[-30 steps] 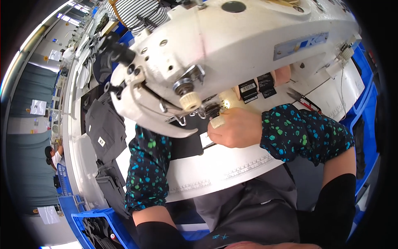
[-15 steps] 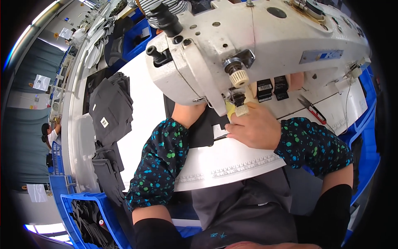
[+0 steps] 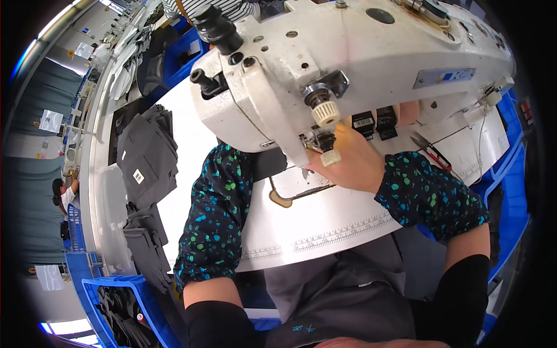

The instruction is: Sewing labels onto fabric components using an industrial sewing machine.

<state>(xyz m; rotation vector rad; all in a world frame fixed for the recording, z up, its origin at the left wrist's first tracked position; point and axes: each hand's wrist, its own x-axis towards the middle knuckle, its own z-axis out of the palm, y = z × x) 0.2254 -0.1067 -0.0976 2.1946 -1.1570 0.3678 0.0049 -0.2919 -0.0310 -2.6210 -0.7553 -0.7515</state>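
Note:
A white sewing machine (image 3: 371, 58) stands over the work, and its head covers part of it. My right hand (image 3: 357, 165) is beside the needle area, its fingers bent and drawn together near the presser foot; what they hold, if anything, is hidden behind the knobs. My left forearm, in a dark sleeve with blue and green spots (image 3: 223, 203), reaches up behind the machine head, which hides that hand. A dark grey fabric piece (image 3: 270, 164) lies flat under the head, between the two arms.
Stacked dark grey fabric pieces (image 3: 148, 153) lie on the left of the white table (image 3: 313, 235). Black labels (image 3: 364, 123) and red-handled snips (image 3: 432, 152) are to the right. Blue crates (image 3: 119, 281) stand at lower left and along the right side. Other people sit farther off.
The dark fabric has moved away from me, under the machine head, uncovering the metal plate and a tan-edged opening. My left hand has gone behind the head; my right has moved slightly farther in.

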